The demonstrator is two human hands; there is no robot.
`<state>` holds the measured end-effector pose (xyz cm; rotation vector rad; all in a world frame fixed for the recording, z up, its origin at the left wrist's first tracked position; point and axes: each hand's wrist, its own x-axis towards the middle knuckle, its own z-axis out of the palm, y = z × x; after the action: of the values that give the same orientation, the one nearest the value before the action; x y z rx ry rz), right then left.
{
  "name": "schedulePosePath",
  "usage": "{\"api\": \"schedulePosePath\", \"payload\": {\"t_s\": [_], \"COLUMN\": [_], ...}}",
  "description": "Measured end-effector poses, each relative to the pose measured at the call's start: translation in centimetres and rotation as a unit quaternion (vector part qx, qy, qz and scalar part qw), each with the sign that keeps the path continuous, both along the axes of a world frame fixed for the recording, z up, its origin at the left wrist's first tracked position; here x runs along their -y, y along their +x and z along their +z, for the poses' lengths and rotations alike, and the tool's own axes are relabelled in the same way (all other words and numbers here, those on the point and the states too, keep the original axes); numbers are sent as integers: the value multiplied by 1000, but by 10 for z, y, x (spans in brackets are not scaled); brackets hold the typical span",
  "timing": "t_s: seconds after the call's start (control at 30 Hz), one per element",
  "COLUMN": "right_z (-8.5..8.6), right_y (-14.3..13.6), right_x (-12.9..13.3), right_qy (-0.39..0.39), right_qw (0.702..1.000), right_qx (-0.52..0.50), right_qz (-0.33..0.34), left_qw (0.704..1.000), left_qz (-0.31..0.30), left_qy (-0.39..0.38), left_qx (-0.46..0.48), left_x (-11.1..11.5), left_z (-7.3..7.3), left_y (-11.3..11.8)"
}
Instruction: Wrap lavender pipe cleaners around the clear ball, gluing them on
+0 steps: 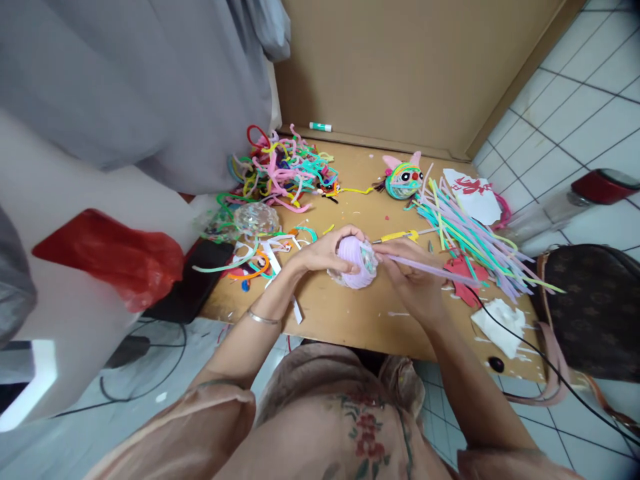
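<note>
Over the front middle of the table, my left hand [330,257] grips a clear ball [356,261] partly wrapped in lilac pipe cleaner. Its clear, patterned surface still shows on the right side and at the lower left. My right hand [413,283] pinches a lilac pipe cleaner [430,268] close to the ball's right side, and the free length trails off to the right. Just behind the right hand lies a yellow tool [399,237] with a thin tip; the hand partly hides it.
Tangled pipe cleaners [280,167] heap at the back left, near clear balls [256,219]. A finished animal-faced ball [403,180] sits behind straight pipe cleaners [475,233]. At right are a crumpled tissue [500,325], a black cable [525,339] and a brown bag [590,307].
</note>
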<state>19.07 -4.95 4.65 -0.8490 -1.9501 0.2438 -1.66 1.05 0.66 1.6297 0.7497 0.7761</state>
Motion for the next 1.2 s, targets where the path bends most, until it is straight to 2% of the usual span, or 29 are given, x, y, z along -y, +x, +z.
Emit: {"api": "schedulePosePath", "payload": {"t_s": [0.13,0.47,0.77,1.2], "right_z": [-15,-46,-49,-55], "right_y": [0,-7,-9,-12], "right_x": [-10,-32,-25,-23], "right_qy": [1,100,110,113], "right_qw": [999,994,993,993], "right_qx": [-28,-32,-32,-30], "right_qz": [-19,8,-24,-21], "left_qw": [1000,998,997,998], "left_qz": [-6,-9,-17,-8], "left_qy": [5,-20,-17,-11], "left_qx": [13,58,69,59], "left_x": [-1,-6,-7,-5], "left_z": [-2,-7,-9,-8], "left_y": [-1,-5,-4,-4]}}
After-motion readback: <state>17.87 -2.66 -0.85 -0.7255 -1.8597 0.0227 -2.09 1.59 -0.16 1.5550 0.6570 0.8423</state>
